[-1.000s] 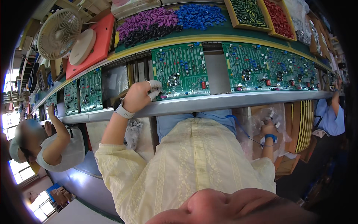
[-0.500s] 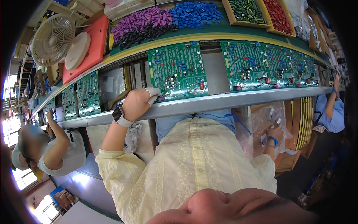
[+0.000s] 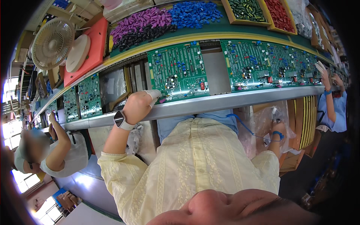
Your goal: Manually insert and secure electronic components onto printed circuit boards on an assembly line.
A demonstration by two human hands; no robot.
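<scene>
My left hand (image 3: 138, 105), wearing a watch and white coverings on its fingers, is curled at the near left corner of a green circuit board (image 3: 178, 71). Its fingertips touch the board's edge beside a small purple part (image 3: 162, 100). The board lies on the line behind a metal rail (image 3: 187, 107) and carries many small components. Low on the right, my right hand (image 3: 279, 128), with a blue wrist strap (image 3: 277, 135), is inside or behind a clear plastic bag (image 3: 258, 127). Plastic blurs its fingers, and what they hold cannot be made out.
More circuit boards (image 3: 245, 67) line the rail. Behind it lie purple parts (image 3: 142, 22), blue parts (image 3: 197, 15) and boxes of green parts (image 3: 245, 10) and red parts (image 3: 278, 17). A fan (image 3: 52, 43) stands far left. Co-workers sit at both sides.
My left fingers have drawn slightly back, uncovering more of the purple part. My right hand has shifted slightly right, and its blue cord shows more. The right co-worker's hand is raised.
</scene>
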